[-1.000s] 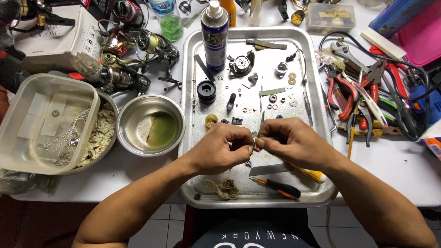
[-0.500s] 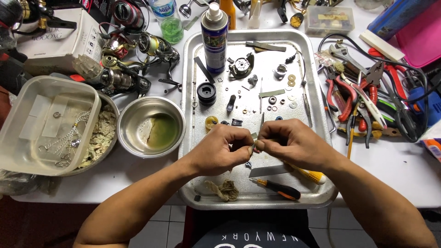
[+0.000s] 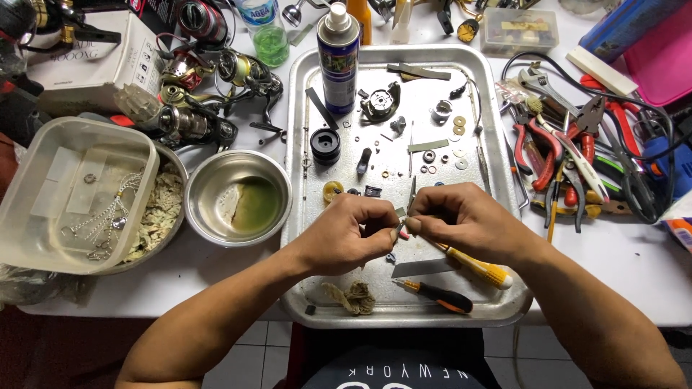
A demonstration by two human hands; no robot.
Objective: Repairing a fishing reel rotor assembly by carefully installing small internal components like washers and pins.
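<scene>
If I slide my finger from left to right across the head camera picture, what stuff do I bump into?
Clear plastic tub → steel bowl → left hand → right hand → red-handled pliers → pink box.

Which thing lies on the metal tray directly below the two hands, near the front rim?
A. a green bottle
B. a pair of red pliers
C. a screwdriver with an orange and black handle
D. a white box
C: the screwdriver with the orange and black handle lies on the metal tray just below the left hand and the right hand, near the front rim.
</scene>
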